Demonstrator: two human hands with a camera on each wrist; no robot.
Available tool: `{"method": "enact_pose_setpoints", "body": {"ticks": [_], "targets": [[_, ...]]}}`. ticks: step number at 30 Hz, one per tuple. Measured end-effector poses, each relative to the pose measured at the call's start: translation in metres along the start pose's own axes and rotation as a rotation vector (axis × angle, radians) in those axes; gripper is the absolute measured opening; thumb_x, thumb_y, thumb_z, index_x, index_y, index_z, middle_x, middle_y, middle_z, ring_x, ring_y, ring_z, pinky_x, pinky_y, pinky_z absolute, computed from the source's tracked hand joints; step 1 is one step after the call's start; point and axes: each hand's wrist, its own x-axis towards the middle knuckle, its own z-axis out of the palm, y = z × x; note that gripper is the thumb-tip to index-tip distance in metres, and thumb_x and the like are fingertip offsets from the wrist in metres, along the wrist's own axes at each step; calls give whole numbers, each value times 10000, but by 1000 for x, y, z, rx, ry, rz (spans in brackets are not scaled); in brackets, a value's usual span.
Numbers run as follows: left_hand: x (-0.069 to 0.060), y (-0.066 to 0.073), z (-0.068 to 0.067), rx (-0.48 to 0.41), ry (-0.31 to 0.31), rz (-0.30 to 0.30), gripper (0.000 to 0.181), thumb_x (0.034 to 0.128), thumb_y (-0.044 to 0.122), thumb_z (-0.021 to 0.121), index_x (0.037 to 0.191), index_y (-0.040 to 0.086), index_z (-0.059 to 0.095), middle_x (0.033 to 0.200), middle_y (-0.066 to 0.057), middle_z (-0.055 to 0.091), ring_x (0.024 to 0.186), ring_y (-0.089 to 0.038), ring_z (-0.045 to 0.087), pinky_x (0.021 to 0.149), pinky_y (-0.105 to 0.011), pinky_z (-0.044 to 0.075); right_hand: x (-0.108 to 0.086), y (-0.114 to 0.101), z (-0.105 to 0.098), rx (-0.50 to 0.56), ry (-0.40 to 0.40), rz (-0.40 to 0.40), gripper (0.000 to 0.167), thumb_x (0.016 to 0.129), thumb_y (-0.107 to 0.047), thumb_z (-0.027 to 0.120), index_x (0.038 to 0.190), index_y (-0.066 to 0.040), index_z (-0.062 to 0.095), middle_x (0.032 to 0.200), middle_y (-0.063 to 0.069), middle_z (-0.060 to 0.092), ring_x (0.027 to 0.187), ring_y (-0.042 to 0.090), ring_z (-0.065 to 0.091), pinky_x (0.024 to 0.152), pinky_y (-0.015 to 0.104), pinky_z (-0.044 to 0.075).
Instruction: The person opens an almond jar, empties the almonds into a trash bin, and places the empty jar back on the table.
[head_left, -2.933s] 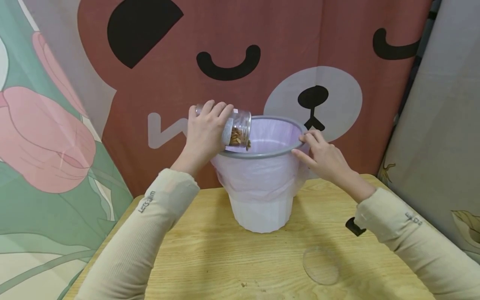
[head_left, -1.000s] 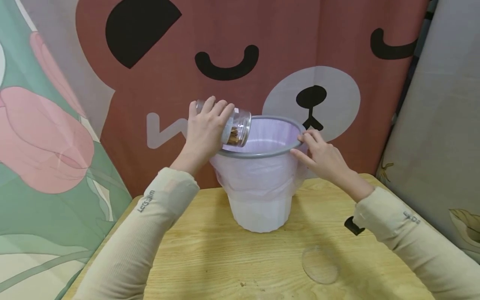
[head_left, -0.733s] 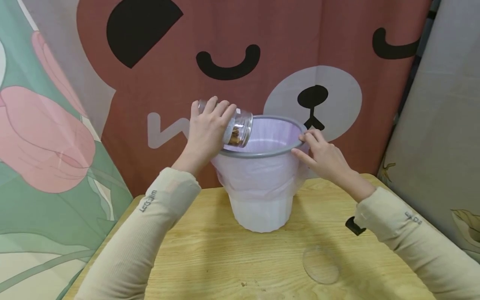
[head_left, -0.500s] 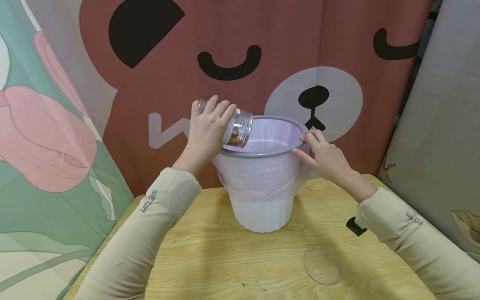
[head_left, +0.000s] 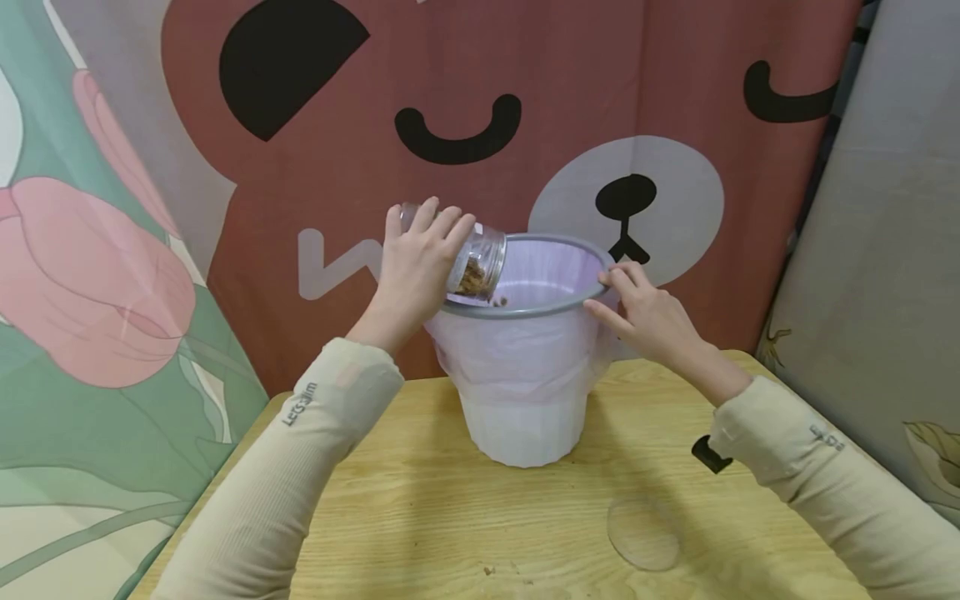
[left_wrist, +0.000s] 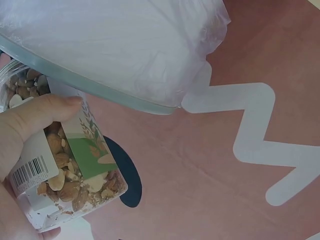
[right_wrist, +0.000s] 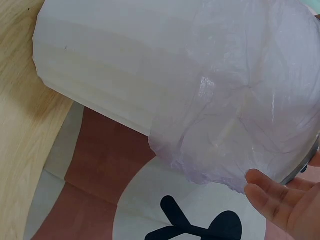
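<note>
Clear plastic jar (head_left: pixel 491 249) of brown nuts (head_left: pixel 472 279): tips down mid-frame, held snug in the left hand (head_left: pixel 418 265), over a round white bin (head_left: pixel 523 432) with a thin purple bag (head_left: pixel 525 363), maybe to drop nuts inside. Pinches the grey rim (head_left: pixel 517 312) with the right hand (head_left: pixel 651 315), likely for steadiness.

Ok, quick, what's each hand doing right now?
Left hand: holding the jar, tipped over the bin.
Right hand: holding the bin's rim.
</note>
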Motion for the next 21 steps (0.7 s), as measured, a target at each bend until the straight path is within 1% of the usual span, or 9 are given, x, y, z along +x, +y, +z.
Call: {"method": "enact_pose_setpoints", "body": {"ticks": [7, 12, 16, 19, 21], "targets": [[1, 0, -1, 6, 31, 12, 439, 807, -68, 530, 1198, 122, 471, 1209, -57, 488, 1219, -285, 341, 970, -539, 181, 0, 0, 1, -1, 6, -1, 422, 886, -359, 536, 1107, 0, 506, 1109, 155, 435, 474, 166, 435, 405, 285, 366], [1, -1, -1, 22, 29, 4, 424, 823, -60, 520, 1202, 123, 473, 1232, -65, 486, 1225, -278, 335, 974, -536, 178, 1, -1, 1, 2, 1, 1, 423, 888, -366, 530, 1108, -5, 505, 1107, 148, 434, 512, 162, 462, 404, 276, 365], [1, -2, -1, 21, 40, -1, 417, 824, -54, 518, 1201, 119, 475, 1246, -126, 461, 1227, -298, 321, 989, -530, 161, 0, -1, 1, 4, 0, 6, 432, 891, -374, 522, 1114, -4, 504, 1107, 151, 433, 482, 150, 439, 399, 272, 356], [0, -3, -1, 22, 65, 2, 422, 800, -46, 543, 1186, 114, 479, 1206, -172, 438, 1196, -326, 322, 1000, -520, 152, 0, -1, 0, 5, 3, 7, 433, 892, -374, 520, 1113, -2, 501, 1105, 153, 434, 461, 146, 423, 397, 272, 354], [0, -4, -1, 27, 82, 4, 423, 789, -42, 556, 1176, 113, 483, 1176, -181, 426, 1167, -333, 329, 1005, -514, 147, 0, -1, 0, 4, 4, 6, 430, 892, -374, 521, 1108, -3, 502, 1105, 151, 434, 468, 148, 430, 397, 271, 356]]}}
